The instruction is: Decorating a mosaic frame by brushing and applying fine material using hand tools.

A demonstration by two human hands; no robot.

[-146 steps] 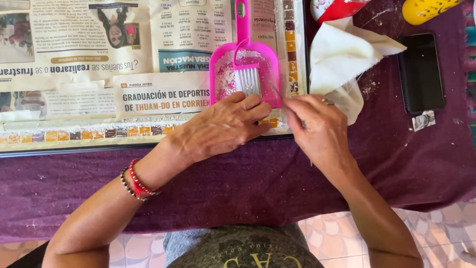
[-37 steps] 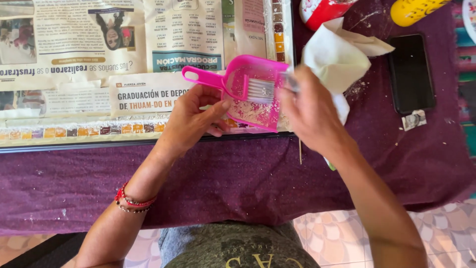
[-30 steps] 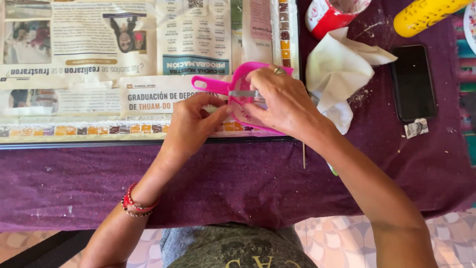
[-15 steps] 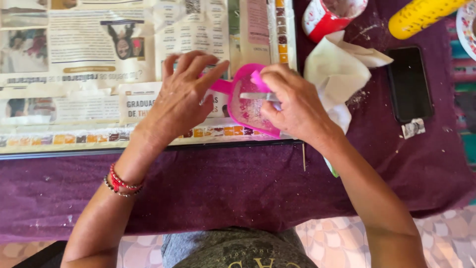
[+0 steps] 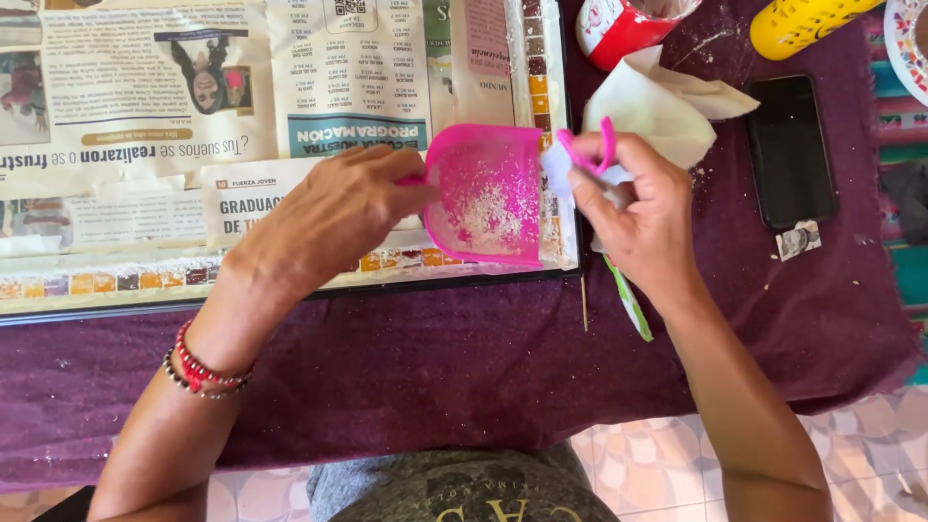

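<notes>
A: Okay, quick — what's in my left hand (image 5: 333,208)?

B: Small pink dustpan (image 5: 486,193). Your fingers are closed on its handle side, and it's held just above the mosaic frame edge (image 5: 454,259) and the newspaper (image 5: 319,87).

A: Right. Half a second back both my hands were bunched over it; now I've pulled them apart and tipped the pan face-up, so the pale grit (image 5: 493,208) inside shows.

B: And the right hand (image 5: 643,208)?

A: Clamped on the little pink brush (image 5: 585,155); the loop handle sticks out past my fingers, bristles next to the pan's right edge. So the sweepings are in the pan, not on the frame.

B: Surroundings?

A: White cloth (image 5: 667,101) behind my right hand, black phone (image 5: 791,150) on the purple tablecloth (image 5: 435,367), red cup (image 5: 619,29) and yellow bottle (image 5: 807,19) at the top. A green-and-white stick (image 5: 630,304) lies under my right wrist.
</notes>
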